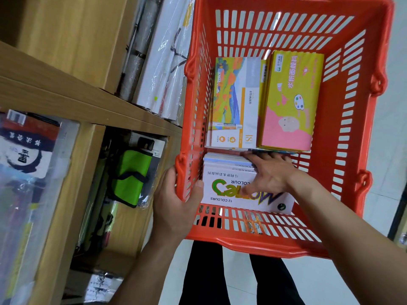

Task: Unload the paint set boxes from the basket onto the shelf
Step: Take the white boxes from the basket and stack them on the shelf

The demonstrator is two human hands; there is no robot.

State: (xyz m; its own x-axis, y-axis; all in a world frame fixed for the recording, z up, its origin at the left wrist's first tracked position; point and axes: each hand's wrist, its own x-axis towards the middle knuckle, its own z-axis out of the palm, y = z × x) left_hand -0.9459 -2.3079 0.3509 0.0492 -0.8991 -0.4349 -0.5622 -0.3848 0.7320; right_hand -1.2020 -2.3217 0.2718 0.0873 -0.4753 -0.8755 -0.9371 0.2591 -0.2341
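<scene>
Currently your left hand [174, 201] grips the near-left rim of the basket [356, 137]; your right hand [267, 175] lies spread on the near white box [226, 190], not yet grasping. Three stacks remain inside; none seen unloaded on the shelf [72, 97], left.

1. Left hand [176, 201]: bare, no glove, ring or watch visible.
2. Right hand [269, 175]: bare, likewise unadorned.
3. Both forearms uncovered to the frame edge; no sleeve visible.
4. Legs: black trousers [207, 276], plain, two dark legs seen from above.
5. Footwear out of view.
</scene>
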